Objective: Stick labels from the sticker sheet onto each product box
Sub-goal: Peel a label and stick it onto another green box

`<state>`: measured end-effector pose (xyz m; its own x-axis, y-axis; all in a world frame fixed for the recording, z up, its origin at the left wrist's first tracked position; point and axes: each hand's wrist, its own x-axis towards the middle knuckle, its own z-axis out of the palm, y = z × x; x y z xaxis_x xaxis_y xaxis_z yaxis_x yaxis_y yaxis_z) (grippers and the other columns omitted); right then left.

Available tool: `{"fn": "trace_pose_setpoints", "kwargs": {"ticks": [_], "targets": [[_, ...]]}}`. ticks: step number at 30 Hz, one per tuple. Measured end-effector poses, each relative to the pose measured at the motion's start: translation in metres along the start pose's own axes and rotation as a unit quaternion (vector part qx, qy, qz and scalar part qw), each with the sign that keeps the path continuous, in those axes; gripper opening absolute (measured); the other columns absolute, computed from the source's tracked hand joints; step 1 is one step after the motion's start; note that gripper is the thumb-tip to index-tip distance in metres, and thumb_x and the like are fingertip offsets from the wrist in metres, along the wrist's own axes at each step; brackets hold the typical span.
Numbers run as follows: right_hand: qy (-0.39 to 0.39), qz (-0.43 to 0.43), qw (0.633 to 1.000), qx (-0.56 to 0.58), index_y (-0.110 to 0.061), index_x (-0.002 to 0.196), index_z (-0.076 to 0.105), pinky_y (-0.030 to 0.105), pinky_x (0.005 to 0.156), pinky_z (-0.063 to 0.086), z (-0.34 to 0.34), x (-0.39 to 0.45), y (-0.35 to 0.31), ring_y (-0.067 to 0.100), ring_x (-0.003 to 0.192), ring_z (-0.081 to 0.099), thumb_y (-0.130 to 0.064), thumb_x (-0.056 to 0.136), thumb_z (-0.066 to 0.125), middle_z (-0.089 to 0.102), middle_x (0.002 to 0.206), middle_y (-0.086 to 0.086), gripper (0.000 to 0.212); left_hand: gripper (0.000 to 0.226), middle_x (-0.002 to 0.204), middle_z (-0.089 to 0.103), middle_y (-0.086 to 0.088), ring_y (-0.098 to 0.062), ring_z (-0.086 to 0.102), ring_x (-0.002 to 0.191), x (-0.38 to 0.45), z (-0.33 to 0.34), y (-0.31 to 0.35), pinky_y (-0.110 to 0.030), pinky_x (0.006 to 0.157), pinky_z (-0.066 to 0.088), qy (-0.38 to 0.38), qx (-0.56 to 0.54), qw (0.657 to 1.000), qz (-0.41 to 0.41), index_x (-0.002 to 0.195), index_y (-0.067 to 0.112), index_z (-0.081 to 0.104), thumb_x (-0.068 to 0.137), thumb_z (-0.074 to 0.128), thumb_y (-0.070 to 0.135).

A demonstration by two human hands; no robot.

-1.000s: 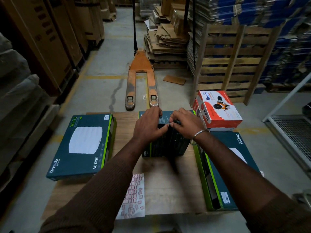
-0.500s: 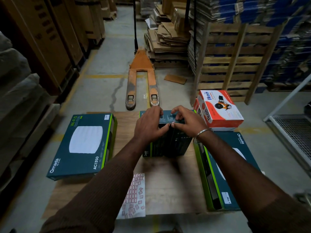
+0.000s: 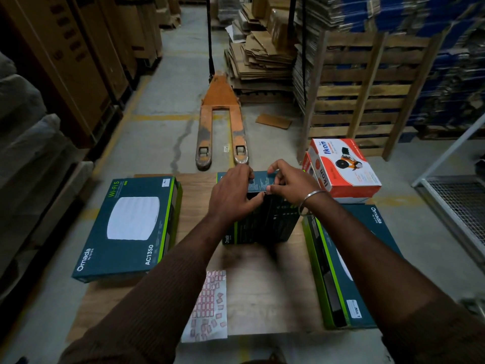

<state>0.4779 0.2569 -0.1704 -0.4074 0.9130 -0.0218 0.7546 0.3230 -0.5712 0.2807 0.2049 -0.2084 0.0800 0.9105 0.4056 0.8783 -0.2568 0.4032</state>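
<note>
- A wooden surface (image 3: 262,279) is seen in the lower centre of the frame, carrying several product boxes.
- A dark teal box (image 3: 262,219) is stood on edge at the centre of the surface, its narrow top face turned upward.
- The left hand (image 3: 232,193) is laid over the upper left part of this box, fingers curled over the top edge and thumb pressed against the near face.
- The right hand (image 3: 291,182) is held at the upper right of the same box, thumb and fingers pinched on the top edge. Whether a label is held between the fingertips cannot be told.
- A metal bangle (image 3: 312,198) is worn on the right wrist.
- The sticker sheet (image 3: 207,308) is laid flat at the lower centre of the surface, near its front edge, between the forearms; red-bordered labels are shown on it.
- A flat Omada box (image 3: 126,227) is placed at centre left, with a white label at its upper right corner.
- Another flat Omada box (image 3: 367,271) is placed at lower right, bearing a white label near its front corner.
- A red and white Ikon box (image 3: 343,166) is stacked at centre right, behind the right-hand Omada box.
- An orange pallet jack (image 3: 221,122) is parked on the floor in the upper centre.
</note>
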Motion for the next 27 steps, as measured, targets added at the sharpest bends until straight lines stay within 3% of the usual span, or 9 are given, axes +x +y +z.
{"fn": "trace_pose_setpoints", "kwargs": {"ticks": [8,11,18,27], "targets": [[-0.002,0.046,0.999,-0.011,-0.032,0.115,0.05,0.031,0.062,0.047,0.002,0.008,-0.009,0.013,0.079,0.065,-0.032,0.095,0.072,0.067,0.089,-0.005,0.03,0.046,0.1,0.05,0.007,-0.014,0.049,0.087,0.0,0.003,-0.001,-0.031,0.061,0.032,-0.002,-0.008,1.0,-0.003,0.109,0.024,0.048,0.084,0.067,0.058],[0.012,0.042,0.999,-0.004,-0.033,0.111,0.052,0.03,0.063,0.044,0.003,0.007,-0.004,0.013,0.079,0.066,-0.034,0.095,0.071,0.068,0.086,-0.006,0.025,0.047,0.1,0.05,0.007,-0.015,0.05,0.088,-0.001,0.002,-0.002,-0.035,0.061,0.04,-0.004,-0.011,1.0,0.001,0.109,0.025,0.047,0.082,0.06,0.062],[0.025,0.042,0.998,0.029,-0.033,0.108,0.055,0.041,0.077,0.057,0.0,0.003,0.002,0.011,0.08,0.068,-0.033,0.088,0.078,0.07,0.085,-0.007,0.03,0.053,0.102,0.051,0.006,-0.015,0.049,0.089,-0.003,0.001,-0.001,-0.033,0.062,0.036,-0.004,-0.01,1.0,0.006,0.11,0.024,0.048,0.081,0.053,0.068],[0.028,0.034,0.999,0.032,-0.03,0.109,0.056,0.033,0.071,0.053,0.001,-0.001,-0.001,0.009,0.079,0.067,-0.036,0.088,0.079,0.069,0.085,-0.008,0.032,0.046,0.102,0.049,0.008,-0.014,0.049,0.089,-0.002,0.005,-0.004,-0.032,0.063,0.036,-0.003,-0.003,1.0,0.003,0.111,0.025,0.047,0.083,0.064,0.058]]}}
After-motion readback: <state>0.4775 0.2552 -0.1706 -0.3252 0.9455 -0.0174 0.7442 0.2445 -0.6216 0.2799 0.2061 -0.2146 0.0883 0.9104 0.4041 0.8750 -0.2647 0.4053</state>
